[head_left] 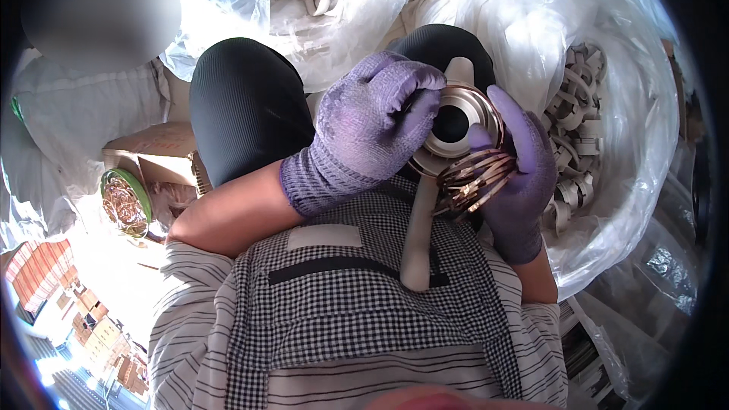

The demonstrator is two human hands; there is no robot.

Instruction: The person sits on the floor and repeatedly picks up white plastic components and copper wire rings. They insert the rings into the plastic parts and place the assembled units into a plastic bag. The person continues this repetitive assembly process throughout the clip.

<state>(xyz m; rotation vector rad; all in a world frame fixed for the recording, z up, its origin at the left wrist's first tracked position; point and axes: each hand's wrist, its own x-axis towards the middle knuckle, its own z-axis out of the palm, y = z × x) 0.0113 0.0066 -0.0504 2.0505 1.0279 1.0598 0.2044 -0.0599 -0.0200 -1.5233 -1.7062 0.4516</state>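
1. The left hand [372, 121], in a purple knitted glove, has its fingers curled shut on the upper left rim of a pale beige round part with a dark centre hole and a long handle [467, 108]; whether they also pinch the thin copper-coloured ring running along that rim, I cannot tell.
2. The right hand [520, 159], gloved alike, grips a loose bundle of thin, shiny copper-coloured rings [477, 182] — its fingers stand up along the right side of the round part.
3. The round part is between the two hands, above the lap; its handle slants down in front of a black-and-white checked apron [342, 311], and a short pale stub points away at the top.
4. To the right, a large clear plastic bag [516, 11] holds many curved beige parts [581, 106].
5. Beyond the knees, more such parts lie in another clear plastic bag [216, 7].
6. To the left sits a brown cardboard box [156, 140] — just beside it, a green-rimmed round container [111, 180] holds more copper-coloured rings.
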